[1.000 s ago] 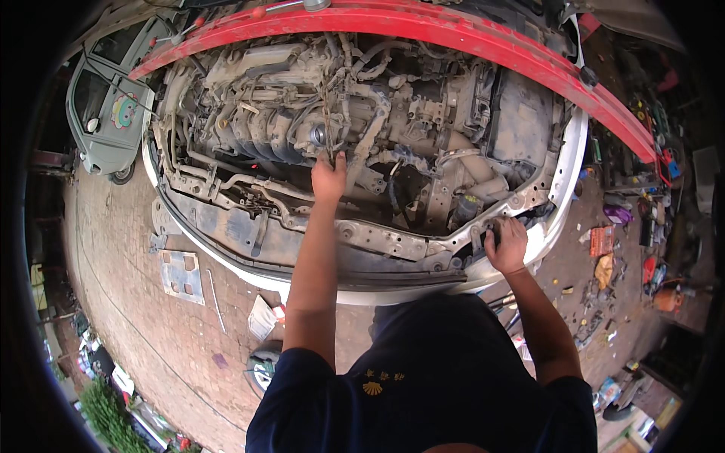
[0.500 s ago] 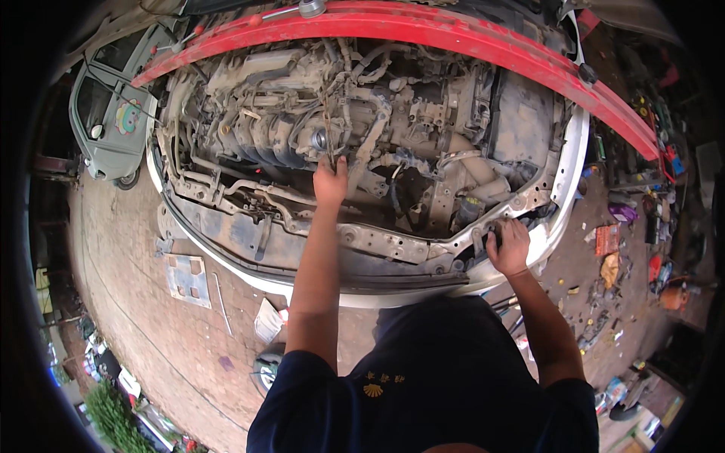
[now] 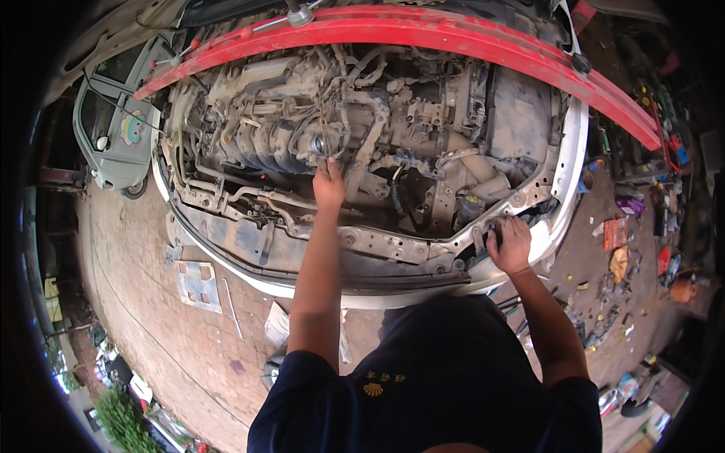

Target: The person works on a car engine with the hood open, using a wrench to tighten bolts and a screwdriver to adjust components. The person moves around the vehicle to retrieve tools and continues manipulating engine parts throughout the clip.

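Observation:
A dusty engine (image 3: 264,140) fills the open front of a white car (image 3: 575,162). My left hand (image 3: 329,187) reaches over the front crossmember into the bay. Its fingers are closed around the lower end of a thin, rusty chain (image 3: 325,113), which runs upward over the engine. A round metal opening (image 3: 316,143) lies just beside the fingertips. On the right, my right hand (image 3: 511,245) rests on the front frame (image 3: 479,245) near the corner, fingers curled over its edge. A dark gap shows between thumb and fingers.
A red support beam (image 3: 423,34) spans the bay, with a threaded handle piece (image 3: 300,15) on it. Left stands a small grey-green vehicle (image 3: 121,136). On the brick floor lie a flat metal plate (image 3: 198,287) and a rod (image 3: 232,308). Tools and scattered parts (image 3: 604,321) lie to the right.
My left hand has turned slightly at the chain, its fingers drawn closer together. My right hand stays on the frame. The view has shifted slightly.

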The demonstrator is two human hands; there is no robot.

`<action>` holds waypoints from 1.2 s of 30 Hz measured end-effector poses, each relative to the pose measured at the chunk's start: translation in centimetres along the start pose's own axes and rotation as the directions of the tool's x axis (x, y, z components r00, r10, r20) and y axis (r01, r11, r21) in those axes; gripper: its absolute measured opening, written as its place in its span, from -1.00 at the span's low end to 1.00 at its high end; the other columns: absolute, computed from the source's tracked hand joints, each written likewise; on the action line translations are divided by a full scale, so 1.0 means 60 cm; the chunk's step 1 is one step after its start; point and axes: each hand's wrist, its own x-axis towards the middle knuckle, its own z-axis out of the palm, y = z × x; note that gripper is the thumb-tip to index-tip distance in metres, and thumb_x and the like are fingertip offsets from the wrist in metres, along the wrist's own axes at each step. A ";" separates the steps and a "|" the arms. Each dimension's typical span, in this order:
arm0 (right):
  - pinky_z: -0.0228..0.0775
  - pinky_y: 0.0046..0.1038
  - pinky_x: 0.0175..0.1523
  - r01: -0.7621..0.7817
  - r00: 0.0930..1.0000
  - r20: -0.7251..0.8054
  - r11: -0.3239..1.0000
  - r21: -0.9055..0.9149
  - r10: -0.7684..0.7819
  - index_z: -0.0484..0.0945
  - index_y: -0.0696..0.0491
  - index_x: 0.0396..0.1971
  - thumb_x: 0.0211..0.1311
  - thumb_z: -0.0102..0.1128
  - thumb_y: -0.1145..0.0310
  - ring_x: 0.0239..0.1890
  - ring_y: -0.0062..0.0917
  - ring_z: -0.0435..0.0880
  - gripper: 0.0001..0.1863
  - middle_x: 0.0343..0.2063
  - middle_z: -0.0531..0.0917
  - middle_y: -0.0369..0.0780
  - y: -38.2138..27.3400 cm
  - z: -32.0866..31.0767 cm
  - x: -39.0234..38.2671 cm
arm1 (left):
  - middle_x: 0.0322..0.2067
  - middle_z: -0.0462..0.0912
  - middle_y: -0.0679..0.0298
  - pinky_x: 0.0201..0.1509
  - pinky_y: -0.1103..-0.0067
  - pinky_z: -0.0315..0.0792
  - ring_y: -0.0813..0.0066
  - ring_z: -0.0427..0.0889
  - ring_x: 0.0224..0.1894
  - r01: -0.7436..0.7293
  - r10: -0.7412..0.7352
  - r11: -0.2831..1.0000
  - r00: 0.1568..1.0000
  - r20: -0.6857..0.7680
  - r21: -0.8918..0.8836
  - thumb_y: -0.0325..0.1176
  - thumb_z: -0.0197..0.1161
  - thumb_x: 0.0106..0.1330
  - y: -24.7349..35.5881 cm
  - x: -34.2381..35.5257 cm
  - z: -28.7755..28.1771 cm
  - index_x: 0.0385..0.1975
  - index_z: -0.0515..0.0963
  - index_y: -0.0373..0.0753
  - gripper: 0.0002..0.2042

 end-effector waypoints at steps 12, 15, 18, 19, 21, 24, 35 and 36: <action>0.42 -0.16 -0.10 -0.017 1.000 -0.001 0.999 0.031 0.017 0.57 0.11 -0.25 0.04 0.29 0.39 -0.24 -0.13 0.60 -0.75 -0.32 0.63 -0.08 0.003 -0.003 0.002 | -0.50 0.61 0.05 -0.32 0.34 0.43 0.09 0.53 -0.45 -0.016 0.015 0.999 1.000 -0.010 -0.031 -0.10 0.13 0.54 0.017 0.005 -0.026 -0.32 0.53 -0.38 -0.61; 0.42 -0.16 -0.11 -0.024 1.000 0.006 0.999 0.032 0.024 0.57 0.11 -0.25 0.03 0.29 0.40 -0.25 -0.13 0.60 -0.76 -0.33 0.62 -0.08 0.005 -0.001 0.004 | -0.57 0.50 0.24 -0.39 0.49 0.33 0.44 0.36 -0.50 0.033 -0.041 0.992 0.998 -0.057 -0.125 -0.19 0.17 0.53 0.069 0.006 -0.058 -0.36 0.50 -0.39 -0.66; 0.41 -0.16 -0.11 -0.048 0.999 0.007 0.997 0.056 0.047 0.56 0.13 -0.22 0.02 0.30 0.42 -0.25 -0.12 0.60 -0.72 -0.35 0.61 -0.09 -0.003 0.006 0.008 | -0.53 0.44 0.40 -0.36 0.59 0.27 0.63 0.25 -0.44 -0.066 0.028 0.982 0.978 -0.206 -0.180 -0.27 0.17 0.54 0.080 0.031 -0.093 -0.33 0.52 -0.42 -0.71; 0.41 -0.14 -0.06 -0.132 0.991 -0.010 0.987 0.095 0.133 0.55 0.17 -0.15 0.05 0.29 0.44 -0.20 -0.08 0.59 -0.68 -0.31 0.61 -0.07 -0.008 0.010 0.008 | -0.52 0.45 0.39 -0.35 0.60 0.28 0.63 0.27 -0.43 -0.098 0.064 0.985 0.971 -0.229 -0.140 -0.26 0.19 0.53 0.079 0.047 -0.106 -0.34 0.54 -0.42 -0.70; 0.41 -0.11 -0.01 -0.168 0.975 -0.115 0.972 0.162 0.188 0.54 0.21 -0.10 0.10 0.26 0.47 -0.14 -0.03 0.57 -0.67 -0.26 0.60 -0.03 -0.035 0.013 0.038 | -0.50 0.46 0.38 -0.32 0.63 0.31 0.63 0.29 -0.41 -0.087 0.054 0.988 0.970 -0.238 -0.128 -0.26 0.23 0.51 0.103 0.070 -0.125 -0.35 0.55 -0.42 -0.70; 0.45 -0.22 -0.03 0.010 0.999 -0.044 0.961 0.278 0.002 0.54 0.20 -0.06 0.12 0.28 0.52 -0.17 -0.11 0.59 -0.65 -0.20 0.60 -0.03 -0.102 0.010 0.142 | -0.43 0.56 0.20 -0.20 0.51 0.39 0.44 0.44 -0.36 -0.263 0.229 0.963 0.908 -0.350 -0.052 -0.30 0.30 0.43 0.141 0.108 -0.142 -0.32 0.57 -0.45 -0.74; 0.52 -0.36 -0.06 0.298 0.946 -0.032 0.826 0.479 -0.322 0.55 0.07 0.14 0.27 0.30 0.39 -0.24 -0.25 0.66 -0.58 -0.11 0.66 -0.10 -0.279 0.245 0.548 | -0.26 0.59 0.11 -0.14 0.33 0.49 0.05 0.59 -0.26 -0.596 0.585 0.803 0.792 -0.176 -0.011 -0.40 0.42 0.13 0.215 0.121 -0.088 -0.36 0.60 -0.34 -0.82; 0.52 -0.36 -0.07 0.302 0.943 -0.041 0.794 0.528 -0.331 0.59 0.10 0.06 0.30 0.29 0.36 -0.24 -0.23 0.66 -0.65 -0.14 0.67 -0.09 -0.269 0.256 0.569 | -0.23 0.59 0.10 -0.12 0.33 0.49 0.04 0.59 -0.25 -0.617 0.608 0.784 0.785 -0.122 -0.064 -0.41 0.40 0.14 0.214 0.128 -0.096 -0.33 0.61 -0.34 -0.82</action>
